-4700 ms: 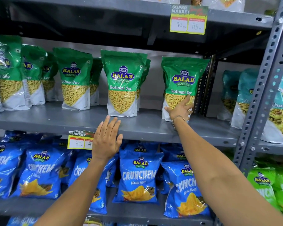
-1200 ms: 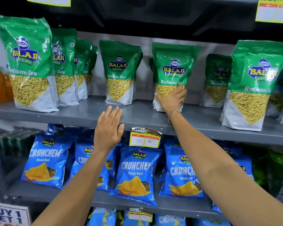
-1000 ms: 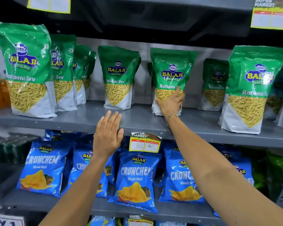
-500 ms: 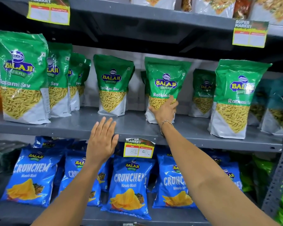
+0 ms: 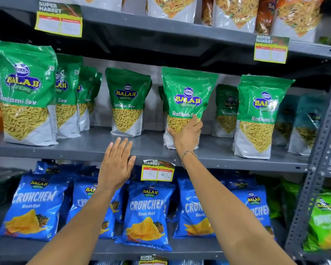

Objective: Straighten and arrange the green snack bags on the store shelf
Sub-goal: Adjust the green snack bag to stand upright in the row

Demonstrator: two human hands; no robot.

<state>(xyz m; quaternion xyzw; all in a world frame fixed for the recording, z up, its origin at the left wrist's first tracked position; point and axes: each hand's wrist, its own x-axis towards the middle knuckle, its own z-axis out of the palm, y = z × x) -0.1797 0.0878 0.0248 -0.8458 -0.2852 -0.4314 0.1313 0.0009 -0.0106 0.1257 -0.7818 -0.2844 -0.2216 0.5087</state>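
On a grey metal store shelf (image 5: 84, 148), the right hand (image 5: 186, 133) grips the lower front of an upright green snack bag (image 5: 187, 96) near the front edge — label facing outward — while the left hand (image 5: 117, 163) hovers open, fingers spread.

Nine green bags (image 5: 126, 102) are showing on the middle shelf (image 5: 84, 148), one of them half hidden. Five blue bags (image 5: 147, 213) are standing in front at 6 o'clock, with more behind. At least two teal bags (image 5: 310, 119) are sitting at 3 o'clock. Four price tags (image 5: 158, 170) are hanging on shelf edges.
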